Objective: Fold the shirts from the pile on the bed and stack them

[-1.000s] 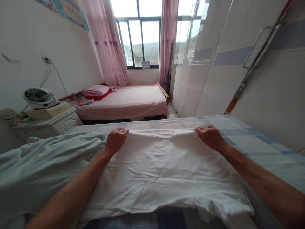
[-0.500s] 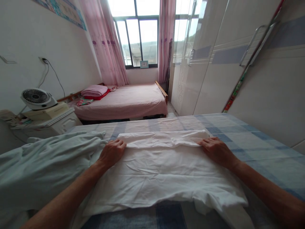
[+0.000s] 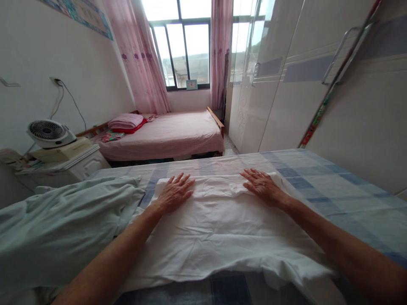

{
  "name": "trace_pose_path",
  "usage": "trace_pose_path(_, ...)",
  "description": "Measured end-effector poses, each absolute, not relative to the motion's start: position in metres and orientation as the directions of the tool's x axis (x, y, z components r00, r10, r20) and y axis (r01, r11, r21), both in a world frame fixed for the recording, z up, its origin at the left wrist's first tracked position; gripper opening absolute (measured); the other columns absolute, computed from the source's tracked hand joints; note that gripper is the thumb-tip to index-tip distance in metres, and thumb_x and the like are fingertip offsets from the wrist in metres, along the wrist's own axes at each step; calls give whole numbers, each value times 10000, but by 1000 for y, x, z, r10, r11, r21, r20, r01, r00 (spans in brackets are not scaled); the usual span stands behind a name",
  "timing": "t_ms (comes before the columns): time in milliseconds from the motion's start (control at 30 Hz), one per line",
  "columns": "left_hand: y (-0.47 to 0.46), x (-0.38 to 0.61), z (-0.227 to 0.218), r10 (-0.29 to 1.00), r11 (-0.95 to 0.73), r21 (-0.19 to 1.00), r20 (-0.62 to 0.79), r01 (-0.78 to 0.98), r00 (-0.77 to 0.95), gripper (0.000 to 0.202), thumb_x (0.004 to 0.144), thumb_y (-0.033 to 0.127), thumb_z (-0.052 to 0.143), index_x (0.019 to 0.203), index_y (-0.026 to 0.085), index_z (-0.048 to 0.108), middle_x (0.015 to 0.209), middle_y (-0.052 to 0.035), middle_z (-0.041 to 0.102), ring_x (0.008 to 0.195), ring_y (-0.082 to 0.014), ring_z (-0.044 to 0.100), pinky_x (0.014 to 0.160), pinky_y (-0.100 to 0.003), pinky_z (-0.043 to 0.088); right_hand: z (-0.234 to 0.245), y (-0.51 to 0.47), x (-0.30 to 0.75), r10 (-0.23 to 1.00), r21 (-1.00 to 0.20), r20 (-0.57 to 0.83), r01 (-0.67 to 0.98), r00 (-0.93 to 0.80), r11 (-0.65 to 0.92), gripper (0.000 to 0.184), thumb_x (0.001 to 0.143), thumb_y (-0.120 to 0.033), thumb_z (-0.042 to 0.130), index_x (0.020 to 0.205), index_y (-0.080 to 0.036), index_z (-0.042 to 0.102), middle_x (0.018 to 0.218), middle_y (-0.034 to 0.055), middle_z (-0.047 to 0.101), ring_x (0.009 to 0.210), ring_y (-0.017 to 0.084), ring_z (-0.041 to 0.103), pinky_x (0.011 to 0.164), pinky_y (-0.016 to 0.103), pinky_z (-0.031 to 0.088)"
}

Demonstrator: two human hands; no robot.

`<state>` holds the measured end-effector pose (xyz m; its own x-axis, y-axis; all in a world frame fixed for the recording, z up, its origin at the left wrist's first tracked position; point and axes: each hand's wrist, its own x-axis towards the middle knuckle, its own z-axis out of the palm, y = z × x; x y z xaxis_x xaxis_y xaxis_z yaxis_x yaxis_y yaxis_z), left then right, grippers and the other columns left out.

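A white cloth garment (image 3: 216, 224) lies spread on the bed in front of me, its far edge folded over into a band. My left hand (image 3: 176, 191) rests flat on the left part of that band, fingers spread. On the band's right part lies my right hand (image 3: 262, 185), palm down and fingers apart. Neither hand grips the fabric. The garment's near edge is wrinkled and uneven, with a loose part reaching toward me at the lower right. Left of it, a pale green cloth (image 3: 63, 228) lies in a loose heap, close to my left forearm.
The bed's blue-and-white checked sheet (image 3: 343, 195) extends to the right. Beyond stands a second bed with a pink sheet (image 3: 178, 135) and folded bedding (image 3: 125, 122). A fan (image 3: 49, 132) sits on a cabinet (image 3: 85, 163) at left; a glossy wardrobe (image 3: 292, 101) lines the right.
Both hands have let go of the folded band's ends and moved inward onto it. Their fingers have opened and now lie flat on the cloth.
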<state>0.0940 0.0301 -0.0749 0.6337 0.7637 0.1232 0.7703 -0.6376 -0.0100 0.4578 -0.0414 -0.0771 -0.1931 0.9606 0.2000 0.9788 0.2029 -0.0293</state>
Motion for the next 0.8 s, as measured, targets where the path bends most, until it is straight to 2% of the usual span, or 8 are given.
trace_pose_path(133, 38, 76, -91, 880, -473, -14, 41, 881, 473, 586, 936, 513, 255, 1450, 238, 312, 1518, -86, 289, 1403, -283, 229, 1117, -479, 165, -103, -35, 482, 989, -21, 145, 999, -32, 35, 601, 926, -498, 273, 1393, -157, 438, 1474, 134, 362, 1364, 258, 318, 1111, 457, 236)
trace_pose_path(233, 42, 71, -91, 895, -445, -28, 13, 895, 446, 625, 919, 552, 262, 1458, 239, 290, 1529, -84, 262, 1408, -297, 204, 1122, -499, 125, -107, -33, 490, 988, -38, 151, 999, -19, 25, 635, 921, -511, 277, 1399, -120, 424, 1479, 155, 345, 1372, 264, 297, 1124, 446, 215)
trace_pose_path(333, 38, 73, -84, 897, -442, -22, -12, 897, 442, 620, 923, 531, 265, 1456, 218, 296, 1531, -99, 253, 1409, -301, 201, 1118, -504, 149, -98, -36, 487, 994, -70, 105, 997, -24, 31, 582, 919, -450, 330, 1376, -111, 450, 1464, 164, 369, 1375, 265, 291, 1120, 450, 227)
trace_pose_path(433, 12, 66, -73, 848, -529, 43, 63, 848, 526, 613, 913, 507, 326, 1423, 170, 365, 1518, -129, 279, 1391, -284, 258, 1111, -449, 233, -82, -61, 485, 986, -168, 155, 981, -68, 94, 544, 884, -405, 434, 1354, -136, 472, 1461, 154, 385, 1370, 269, 303, 1102, 459, 272)
trace_pose_path(533, -36, 40, -59, 709, -705, 152, 128, 692, 694, 496, 898, 453, 407, 1323, 212, 494, 1459, -89, 396, 1297, -228, 419, 1075, -348, 335, -61, -112, 489, 957, -306, 242, 924, -158, 230, 473, 855, -409, 493, 1279, -207, 547, 1405, 102, 473, 1297, 260, 425, 1064, 435, 352)
trace_pose_path(600, -71, 16, -52, 661, -746, 196, 101, 636, 744, 397, 903, 394, 423, 1248, 252, 558, 1404, -56, 467, 1237, -209, 482, 1040, -327, 385, -48, -155, 494, 963, -389, 206, 888, -176, 246, 361, 856, -417, 501, 1149, -254, 634, 1298, 63, 572, 1200, 251, 525, 1012, 407, 422)
trace_pose_path(667, -100, -9, -50, 649, -752, 206, 62, 626, 759, 401, 870, 409, 502, 1243, 274, 562, 1390, -47, 484, 1219, -217, 501, 1013, -317, 418, -39, -197, 498, 983, -462, 113, 867, -148, 184, 309, 843, -444, 535, 1075, -285, 664, 1258, 39, 601, 1164, 257, 553, 981, 395, 456)
trace_pose_path(800, -127, -43, -57, 648, -759, 150, 85, 633, 757, 499, 780, 409, 635, 1254, 273, 558, 1376, -68, 499, 1238, -252, 486, 1000, -335, 435, -41, -258, 500, 989, -504, -34, 857, -141, 105, 391, 773, -468, 637, 1141, -335, 628, 1353, 28, 530, 1233, 287, 496, 985, 404, 461)
